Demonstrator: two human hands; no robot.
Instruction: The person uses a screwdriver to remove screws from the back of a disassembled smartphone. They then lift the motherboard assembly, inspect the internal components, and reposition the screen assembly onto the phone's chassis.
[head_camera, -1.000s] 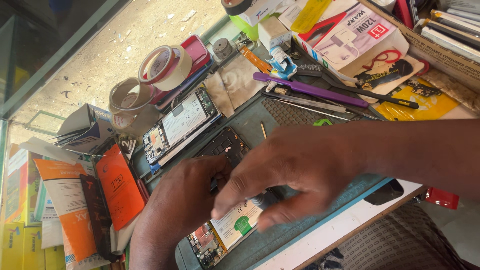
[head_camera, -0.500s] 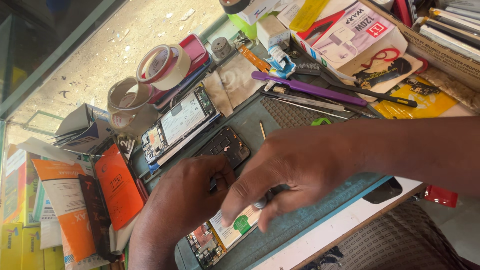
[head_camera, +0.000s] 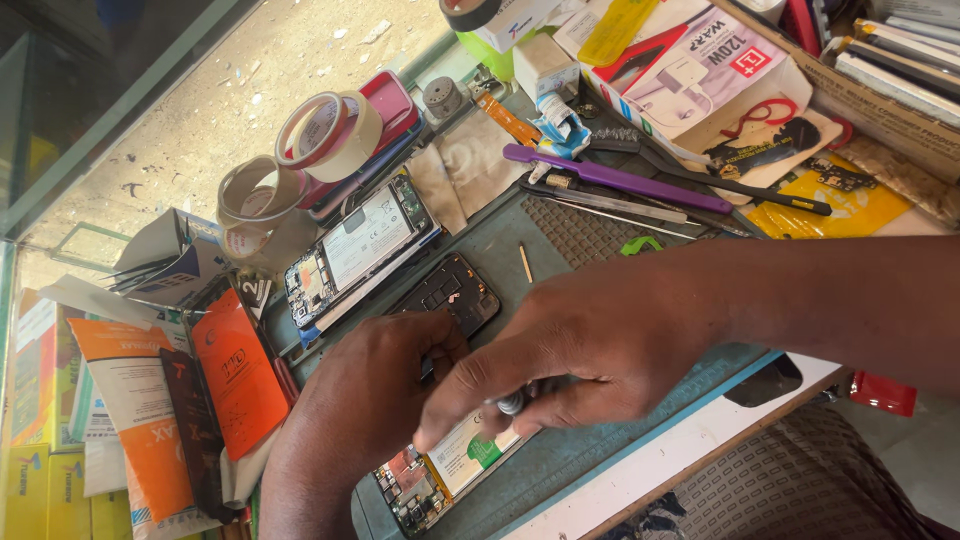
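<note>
Pinching a small tool (head_camera: 512, 402), right hand (head_camera: 590, 350) crowds left hand (head_camera: 375, 385) gripping opened phone (head_camera: 440, 470) at mat edge (head_camera: 640, 440).

A matt, grey-green rubbery mat (head_camera: 600, 440) covered the bench, its far part ribbed and rough. The opened phone (head_camera: 440, 475) under the hands showed bare circuit board and a smooth paper-labelled battery. Rolls of tape (head_camera: 330, 135) near the far-left corner looked glossy. A purple tool (head_camera: 615, 180) was smooth plastic beside thin shiny metal tweezers (head_camera: 620, 205). A beige cloth (head_camera: 465, 165) lay creased and soft.
</note>
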